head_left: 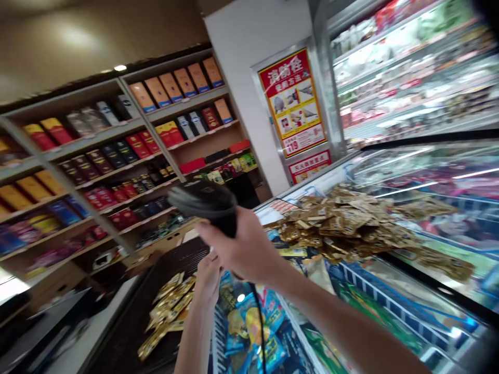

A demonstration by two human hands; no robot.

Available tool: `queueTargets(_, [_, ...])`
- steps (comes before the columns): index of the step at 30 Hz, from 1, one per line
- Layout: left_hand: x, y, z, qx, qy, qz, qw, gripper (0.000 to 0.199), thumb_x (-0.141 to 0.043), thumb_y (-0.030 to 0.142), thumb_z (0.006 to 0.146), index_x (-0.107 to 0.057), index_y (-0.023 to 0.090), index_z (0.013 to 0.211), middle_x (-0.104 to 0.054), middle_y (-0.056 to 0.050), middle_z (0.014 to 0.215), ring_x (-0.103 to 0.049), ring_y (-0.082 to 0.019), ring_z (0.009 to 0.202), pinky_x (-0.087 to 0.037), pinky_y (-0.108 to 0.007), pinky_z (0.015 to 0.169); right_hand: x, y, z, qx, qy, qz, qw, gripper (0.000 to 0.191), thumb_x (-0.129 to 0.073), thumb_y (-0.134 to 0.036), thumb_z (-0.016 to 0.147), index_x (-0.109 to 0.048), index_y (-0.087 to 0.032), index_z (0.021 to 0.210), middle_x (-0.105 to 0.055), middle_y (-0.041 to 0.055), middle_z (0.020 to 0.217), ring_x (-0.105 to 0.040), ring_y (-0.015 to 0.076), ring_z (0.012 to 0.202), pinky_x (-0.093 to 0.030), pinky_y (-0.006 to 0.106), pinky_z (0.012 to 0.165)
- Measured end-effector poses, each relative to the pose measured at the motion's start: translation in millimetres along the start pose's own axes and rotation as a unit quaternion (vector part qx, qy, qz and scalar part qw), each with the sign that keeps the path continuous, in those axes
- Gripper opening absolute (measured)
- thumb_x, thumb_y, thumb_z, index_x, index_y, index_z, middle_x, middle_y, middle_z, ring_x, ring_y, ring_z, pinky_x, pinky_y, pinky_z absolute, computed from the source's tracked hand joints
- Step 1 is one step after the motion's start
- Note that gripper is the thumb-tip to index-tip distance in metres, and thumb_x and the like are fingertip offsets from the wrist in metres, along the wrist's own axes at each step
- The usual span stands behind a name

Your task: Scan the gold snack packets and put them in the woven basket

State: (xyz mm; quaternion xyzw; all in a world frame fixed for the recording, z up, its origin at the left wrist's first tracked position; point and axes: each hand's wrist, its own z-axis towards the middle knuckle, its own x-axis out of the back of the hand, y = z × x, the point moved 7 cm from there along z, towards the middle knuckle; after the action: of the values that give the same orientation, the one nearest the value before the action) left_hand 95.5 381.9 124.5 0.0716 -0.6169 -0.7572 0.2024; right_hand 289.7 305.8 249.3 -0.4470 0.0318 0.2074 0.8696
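Close over a shop counter, the right hand wraps firmly around a black corded barcode scanner.
Just below, the left hand is raised with its fingers bunched, any hold hidden, above gold sachets on a dark ribbed tray. Blue snack packets lie to the right; farther right, more sachets heap on a chest freezer, with boxed goods shelved far left.
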Motion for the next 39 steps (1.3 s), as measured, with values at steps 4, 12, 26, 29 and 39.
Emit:
queueTargets(4, [66.0,28,5,0.002,0.045,-0.051,0.998,0.049,-0.094,0.045,0.043,-0.079,0.014,0.078,-0.075,-0.008,0.08,-0.065,-0.017,0.072,-0.046,-0.024,0.061,-2,3,-4,-0.034,-0.021,-0.057,0.998,0.027,-0.067,-0.045,0.091,-0.062,-0.022,0.079,-0.053,-0.0042,0.054,-0.051,0.0139,0.049,-0.042,0.027,0.052])
queueTargets(12, [128.6,56,-2,-0.012,0.145,-0.142,0.979,0.047,-0.099,0.031,0.035,-0.078,0.014,0.074,-0.073,-0.003,0.08,-0.065,-0.014,0.076,-0.056,-0.024,0.07,-7,15,-5,-0.067,-0.053,-0.144,0.986,0.029,-0.064,-0.048,0.093,-0.062,-0.021,0.083,-0.056,-0.0033,0.053,-0.054,0.0148,0.046,-0.042,0.029,0.05])
queueTargets(26, [138.8,64,-6,-0.052,0.131,-0.215,0.966,0.032,-0.095,0.023,0.05,-0.076,0.015,0.074,-0.074,-0.003,0.085,-0.068,-0.016,0.086,-0.058,-0.031,0.087,-16,30,-10,-0.086,-0.065,-0.166,0.98,0.032,-0.063,-0.05,0.093,-0.061,-0.02,0.08,-0.058,-0.0016,0.06,-0.051,0.013,0.047,-0.036,0.028,0.046])
queueTargets(29, [138.0,65,-2,-0.085,0.121,-0.216,0.965,0.041,-0.099,0.027,0.042,-0.077,0.015,0.074,-0.073,-0.003,0.084,-0.066,-0.015,0.089,-0.054,-0.029,0.093,-18,31,-11,-0.084,-0.067,-0.169,0.98,0.031,-0.064,-0.049,0.093,-0.061,-0.021,0.081,-0.058,-0.0025,0.059,-0.051,0.0128,0.047,-0.037,0.028,0.048])
queueTargets(39, [139.4,44,9,-0.043,0.127,-0.094,0.986,0.051,-0.091,0.041,0.051,-0.078,0.013,0.092,-0.069,-0.002,0.065,-0.063,-0.014,0.064,-0.044,-0.024,0.06,-22,34,-13,-0.095,-0.069,-0.176,0.977,0.025,-0.065,-0.044,0.092,-0.061,-0.021,0.085,-0.058,-0.0037,0.058,-0.052,0.0126,0.044,-0.041,0.028,0.049])
